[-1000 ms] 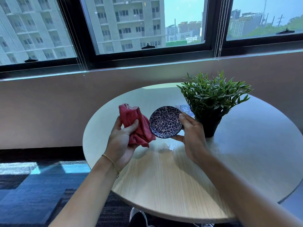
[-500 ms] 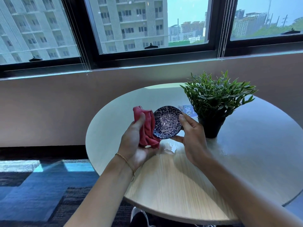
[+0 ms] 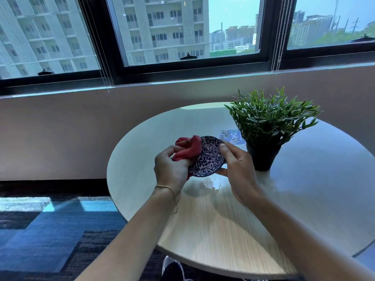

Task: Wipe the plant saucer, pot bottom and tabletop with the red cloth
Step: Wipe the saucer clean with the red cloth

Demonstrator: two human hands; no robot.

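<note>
My right hand (image 3: 237,169) grips the blue-and-white patterned saucer (image 3: 210,157) by its right rim, holding it tilted above the round wooden table (image 3: 223,220). My left hand (image 3: 172,169) clutches the bunched red cloth (image 3: 187,150) and presses it against the saucer's left side. The green plant in its black pot (image 3: 263,157) stands on the table just right of my right hand. A small wet patch (image 3: 213,182) glistens on the tabletop below the saucer.
A blue round sticker or coaster (image 3: 230,136) lies behind the saucer, beside the pot. A wall with a window ledge (image 3: 182,82) runs behind the table. Blue carpet (image 3: 50,230) lies to the left, and a shoe (image 3: 172,268) shows under the near edge.
My left hand has brought the red cloth rightward from beside the saucer until it presses onto the saucer's left part. The right hand keeps holding the saucer.
</note>
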